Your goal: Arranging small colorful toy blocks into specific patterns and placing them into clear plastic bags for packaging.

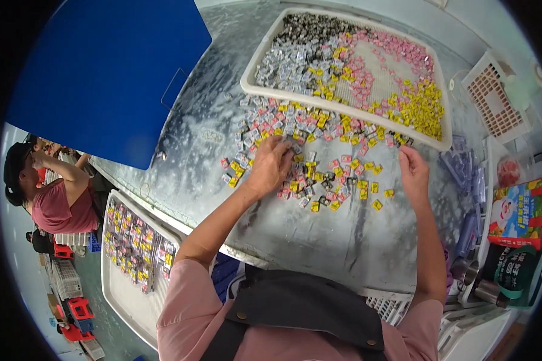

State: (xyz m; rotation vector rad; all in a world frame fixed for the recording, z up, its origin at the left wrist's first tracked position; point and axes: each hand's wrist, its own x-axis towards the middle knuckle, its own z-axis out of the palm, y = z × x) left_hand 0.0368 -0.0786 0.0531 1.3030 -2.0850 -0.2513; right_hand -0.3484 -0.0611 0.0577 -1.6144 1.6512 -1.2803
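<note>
My left hand (pixel 270 165) rests on a loose pile of small wrapped pieces (pixel 337 174) in yellow, pink, silver-grey and black. Its fingers are curled down among them, and whatever they grip is hidden. Farther right, my right hand (pixel 414 172) is closed with thumb and fingertips together, just below a few black pieces (pixel 403 139) by the tray's near edge. I cannot make out what is in that pinch. Behind both hands stands a white tray (pixel 343 107) holding the same kind of pieces, grouped by colour: black and silver left, pink far right, yellow near right.
A blue panel (pixel 114 66) with a wire handle covers the far left. At lower left, a white tray (pixel 115 289) holds filled clear packs (pixel 132 243). Clear plastic sleeves (pixel 464 168), a colourful box (pixel 517 212) and a metal cup (pixel 464 269) stand right. Another person (pixel 63 198) sits left.
</note>
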